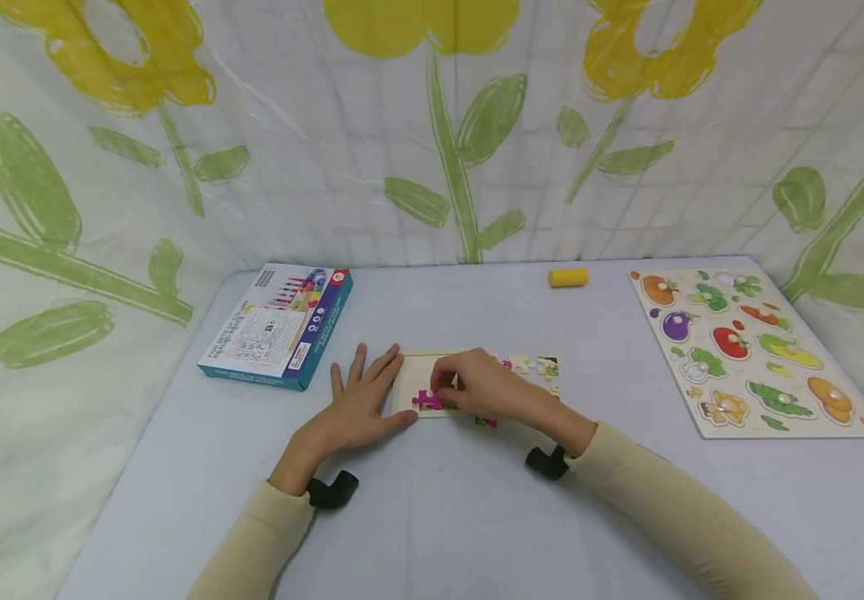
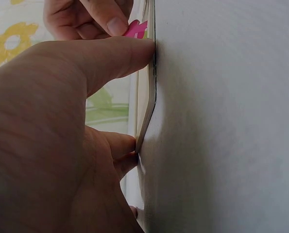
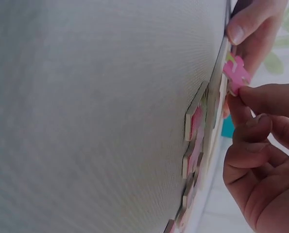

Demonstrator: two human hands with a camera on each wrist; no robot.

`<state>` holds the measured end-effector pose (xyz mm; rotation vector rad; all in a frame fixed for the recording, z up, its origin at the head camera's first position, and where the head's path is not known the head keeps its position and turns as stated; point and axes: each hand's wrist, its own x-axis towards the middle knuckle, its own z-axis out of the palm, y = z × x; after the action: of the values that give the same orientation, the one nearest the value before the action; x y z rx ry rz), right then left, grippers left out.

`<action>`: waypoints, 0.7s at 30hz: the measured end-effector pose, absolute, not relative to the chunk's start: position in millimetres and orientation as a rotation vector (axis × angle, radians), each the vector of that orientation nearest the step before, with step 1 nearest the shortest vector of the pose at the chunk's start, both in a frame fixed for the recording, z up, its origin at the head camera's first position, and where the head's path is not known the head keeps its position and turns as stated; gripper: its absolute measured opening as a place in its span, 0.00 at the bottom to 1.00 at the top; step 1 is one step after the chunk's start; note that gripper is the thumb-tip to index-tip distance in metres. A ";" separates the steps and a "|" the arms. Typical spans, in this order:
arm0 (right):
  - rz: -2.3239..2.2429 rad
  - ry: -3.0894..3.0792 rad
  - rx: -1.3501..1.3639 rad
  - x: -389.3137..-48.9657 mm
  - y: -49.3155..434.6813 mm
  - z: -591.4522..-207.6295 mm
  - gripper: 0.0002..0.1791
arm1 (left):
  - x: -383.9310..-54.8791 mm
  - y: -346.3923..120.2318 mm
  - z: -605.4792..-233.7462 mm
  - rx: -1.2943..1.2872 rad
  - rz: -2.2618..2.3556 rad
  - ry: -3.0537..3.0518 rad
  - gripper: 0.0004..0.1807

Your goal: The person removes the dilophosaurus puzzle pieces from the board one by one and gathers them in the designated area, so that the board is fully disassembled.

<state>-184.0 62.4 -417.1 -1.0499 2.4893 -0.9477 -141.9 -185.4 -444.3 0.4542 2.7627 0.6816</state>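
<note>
A shallow pale wooden puzzle tray (image 1: 415, 368) lies flat on the table in the head view. My left hand (image 1: 360, 407) spreads its fingers along the tray's left side, with the thumb at the front edge. Over the tray, my right hand (image 1: 487, 385) pinches a pink jigsaw piece (image 3: 237, 74) between thumb and index finger. The piece is tilted above the tray in the right wrist view. Part of the tray is hidden beneath the right hand. Loose jigsaw pieces (image 1: 547, 367) lie to the tray's right, some covered by the right forearm.
At the back left lies a blue-and-white box (image 1: 274, 325). A yellow cylinder (image 1: 568, 277) rests near the table's far edge. To the right is a vegetable peg board (image 1: 757, 354). Behind the table hangs a flower-printed curtain (image 1: 289, 192).
</note>
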 end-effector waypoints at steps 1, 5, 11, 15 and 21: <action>-0.945 2.491 -1.045 -184.2 62.1 -417.5 0.04 | -142.1 -185.4 -444.5 0.453 0.681 2.764 0.53; -0.935 2.502 -1.029 -185.1 61.0 -417.9 0.04 | -142.3 -185.3 -445.2 0.459 0.689 2.765 0.53; -0.955 2.499 -0.968 -185.0 66.7 -414.0 0.04 | -141.9 -184.9 -445.4 0.467 0.688 2.760 0.53; -0.959 2.506 -0.949 -183.3 77.1 -409.5 0.05 | -141.4 -183.1 -443.0 0.457 0.680 2.764 0.53; -0.971 2.526 -0.953 -177.3 95.6 -406.1 0.04 | -141.1 -183.8 -441.0 0.439 0.661 2.766 0.54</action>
<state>-177.3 95.6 -406.1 -0.9533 2.5259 -0.9707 -141.1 -183.8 -441.0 0.4389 2.7663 0.6606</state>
